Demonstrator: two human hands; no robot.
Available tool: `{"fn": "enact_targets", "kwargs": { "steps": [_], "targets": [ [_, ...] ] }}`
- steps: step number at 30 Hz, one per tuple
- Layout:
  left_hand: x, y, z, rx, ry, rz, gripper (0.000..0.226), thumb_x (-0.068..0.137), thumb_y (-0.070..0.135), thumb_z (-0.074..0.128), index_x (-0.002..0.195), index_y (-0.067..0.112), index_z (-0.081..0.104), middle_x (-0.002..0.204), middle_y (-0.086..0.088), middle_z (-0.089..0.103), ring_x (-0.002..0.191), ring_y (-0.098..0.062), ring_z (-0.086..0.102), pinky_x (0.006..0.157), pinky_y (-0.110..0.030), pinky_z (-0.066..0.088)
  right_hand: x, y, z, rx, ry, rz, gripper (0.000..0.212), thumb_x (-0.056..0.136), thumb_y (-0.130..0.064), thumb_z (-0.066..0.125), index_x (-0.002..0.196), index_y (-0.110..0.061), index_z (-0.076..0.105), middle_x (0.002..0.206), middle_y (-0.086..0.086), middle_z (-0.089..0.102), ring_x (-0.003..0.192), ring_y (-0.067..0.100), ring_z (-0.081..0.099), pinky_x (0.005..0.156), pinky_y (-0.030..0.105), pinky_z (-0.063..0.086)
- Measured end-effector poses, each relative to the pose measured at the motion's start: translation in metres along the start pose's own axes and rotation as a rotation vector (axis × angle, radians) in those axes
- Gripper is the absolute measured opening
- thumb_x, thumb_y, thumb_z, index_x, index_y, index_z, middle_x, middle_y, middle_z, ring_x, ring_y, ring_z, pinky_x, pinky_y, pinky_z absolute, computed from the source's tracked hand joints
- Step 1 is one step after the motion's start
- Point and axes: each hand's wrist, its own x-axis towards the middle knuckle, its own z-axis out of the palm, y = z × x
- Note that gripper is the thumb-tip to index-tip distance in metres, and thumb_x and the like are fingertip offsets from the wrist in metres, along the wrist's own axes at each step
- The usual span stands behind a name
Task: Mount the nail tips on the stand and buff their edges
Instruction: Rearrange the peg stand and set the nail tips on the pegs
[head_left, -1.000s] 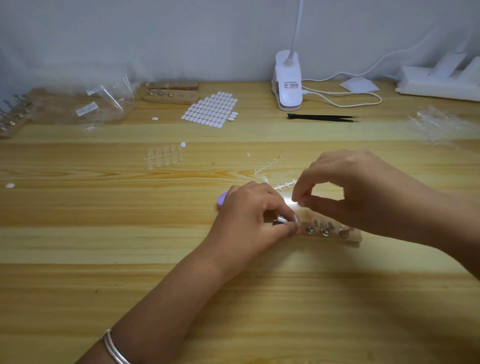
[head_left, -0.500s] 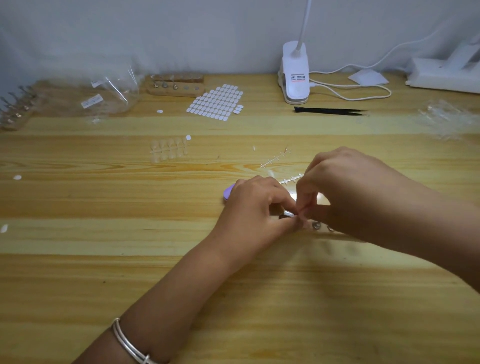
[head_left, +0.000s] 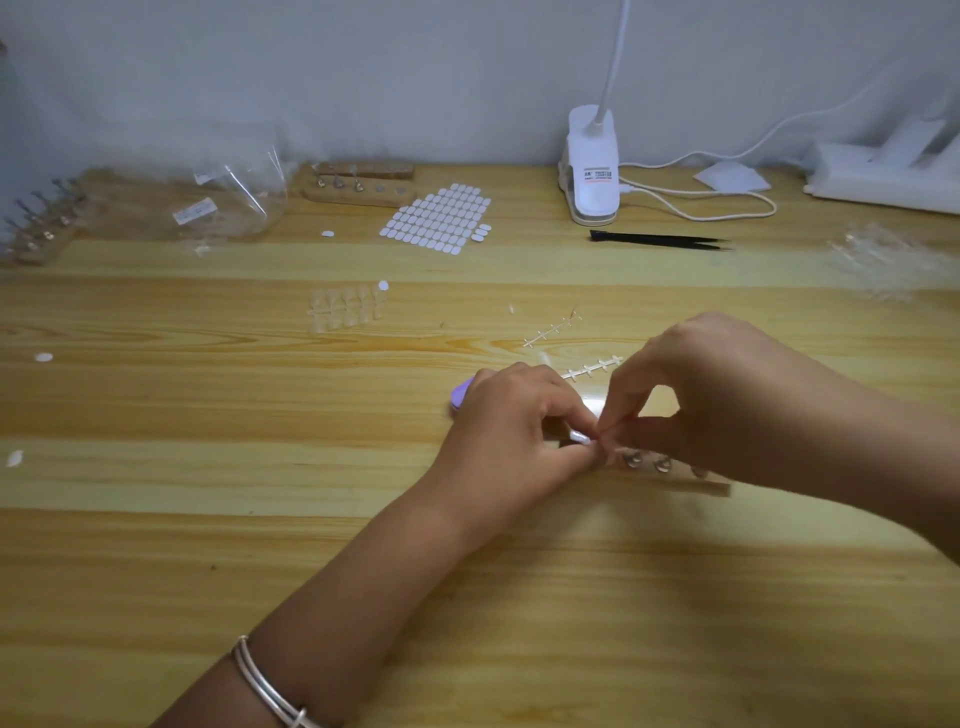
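Observation:
My left hand (head_left: 519, 431) grips a small metal peg with a clear nail tip (head_left: 579, 437) lying on top of it, just above the table. My right hand (head_left: 717, 395) meets it from the right, its thumb and forefinger pinching the end of that nail tip. Below my right hand lies the wooden stand (head_left: 675, 483), partly hidden, with metal pegs (head_left: 632, 460) showing along its top. A purple buffer (head_left: 460, 395) peeks out behind my left hand.
Two empty tip sprues (head_left: 553, 328) lie just beyond my hands, a strip of clear tips (head_left: 343, 309) further left. At the back are a white adhesive-dot sheet (head_left: 439, 218), a second wooden stand (head_left: 358, 189), a clip lamp (head_left: 592, 171), black tweezers (head_left: 660, 240) and a plastic bag (head_left: 228, 208).
My right hand dropped down and left until its fingertips met my left hand's fingertips, and it now pinches the nail tip there. My left hand has stayed in place.

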Motion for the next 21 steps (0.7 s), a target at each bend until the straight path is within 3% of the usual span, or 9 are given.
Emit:
{"fn": "enact_targets", "kwargs": {
  "steps": [3, 6, 9, 12, 18, 21],
  "targets": [
    [0.000, 0.000, 0.001, 0.008, 0.012, 0.001, 0.011, 0.070, 0.016, 0.085, 0.072, 0.022, 0.077, 0.077, 0.007, 0.067, 0.082, -0.013, 0.061, 0.082, -0.051, 0.046, 0.003, 0.011, -0.002, 0.127, 0.014, -0.028, 0.011, 0.079, -0.020, 0.082, 0.081, -0.030, 0.081, 0.075, -0.016, 0.074, 0.062, -0.011, 0.057, 0.064, 0.010, 0.040],
    [0.000, -0.001, 0.001, 0.010, 0.016, 0.008, 0.010, 0.069, 0.017, 0.086, 0.071, 0.023, 0.077, 0.077, 0.007, 0.067, 0.082, -0.013, 0.061, 0.081, -0.051, 0.047, 0.002, 0.013, -0.003, 0.228, 0.029, -0.036, 0.010, 0.075, -0.019, 0.085, 0.077, -0.027, 0.081, 0.069, -0.019, 0.072, 0.068, -0.012, 0.060, 0.064, 0.004, 0.039],
    [0.000, 0.000, 0.001, 0.009, 0.005, 0.009, 0.009, 0.070, 0.020, 0.086, 0.072, 0.022, 0.077, 0.077, 0.007, 0.067, 0.082, -0.013, 0.061, 0.080, -0.052, 0.047, 0.003, 0.011, 0.000, 0.171, 0.001, -0.012, 0.011, 0.077, -0.024, 0.084, 0.078, -0.034, 0.080, 0.071, -0.018, 0.070, 0.068, -0.007, 0.059, 0.064, 0.011, 0.042],
    [0.000, -0.002, 0.000, 0.006, 0.003, 0.013, 0.009, 0.069, 0.022, 0.086, 0.072, 0.021, 0.077, 0.077, 0.007, 0.067, 0.082, -0.014, 0.061, 0.080, -0.052, 0.047, 0.005, 0.006, 0.001, 0.046, -0.036, 0.034, 0.008, 0.081, -0.031, 0.079, 0.082, -0.039, 0.077, 0.077, -0.018, 0.069, 0.076, 0.003, 0.061, 0.076, 0.033, 0.052],
    [-0.001, -0.004, 0.001, 0.058, 0.014, 0.021, 0.011, 0.070, 0.029, 0.085, 0.072, 0.025, 0.075, 0.080, 0.008, 0.068, 0.084, -0.009, 0.060, 0.088, -0.042, 0.039, 0.017, -0.003, -0.007, -0.209, -0.147, -0.042, 0.009, 0.086, -0.041, 0.071, 0.092, -0.035, 0.074, 0.090, -0.012, 0.072, 0.091, 0.013, 0.063, 0.084, 0.031, 0.050],
    [-0.002, -0.003, 0.001, 0.125, 0.040, 0.059, 0.010, 0.071, 0.030, 0.083, 0.072, 0.025, 0.073, 0.081, 0.009, 0.066, 0.085, -0.011, 0.059, 0.086, -0.034, 0.035, 0.020, 0.000, -0.012, -0.178, -0.189, -0.099, 0.009, 0.084, -0.038, 0.073, 0.090, -0.033, 0.077, 0.087, -0.010, 0.074, 0.084, 0.011, 0.065, 0.081, 0.030, 0.051]
  ]
}}
